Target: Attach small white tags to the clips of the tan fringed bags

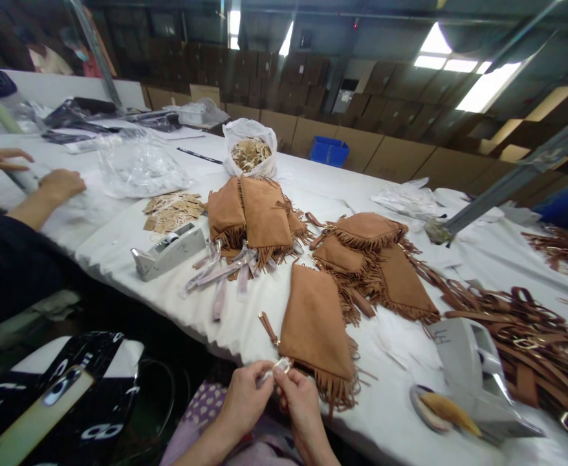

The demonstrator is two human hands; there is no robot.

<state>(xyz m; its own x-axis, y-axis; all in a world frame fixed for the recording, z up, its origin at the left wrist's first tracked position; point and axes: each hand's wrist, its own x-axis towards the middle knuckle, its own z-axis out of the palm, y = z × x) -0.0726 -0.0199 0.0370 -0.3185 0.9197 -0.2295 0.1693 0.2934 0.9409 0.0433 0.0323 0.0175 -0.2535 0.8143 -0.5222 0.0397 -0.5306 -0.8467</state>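
Note:
A brown suede pouch with fringe [316, 323] lies flat at the table's front edge, its zipper pull hanging off the left side. Just below its near corner, my left hand [245, 396] pinches a small whitish piece, perhaps wrapping around metal hardware. My right hand [299, 400] is closed by thumb and finger on the same small piece, right beside the pouch corner. What exactly this piece is stays too small to tell. More fringed pouches [269, 213] are stacked behind, with plastic-wrapped straps [220, 275] in front of them. Another pile of pouches [371, 233] lies to the right.
Tape dispensers stand left [170, 251] and right [478, 375]. Brown tags [172, 210] lie loose, and a white bag [250, 147] holds others. Leather straps [531, 336] heap at right. A metal post [497, 175] rises there. A co-worker's hands [61, 186] are at left.

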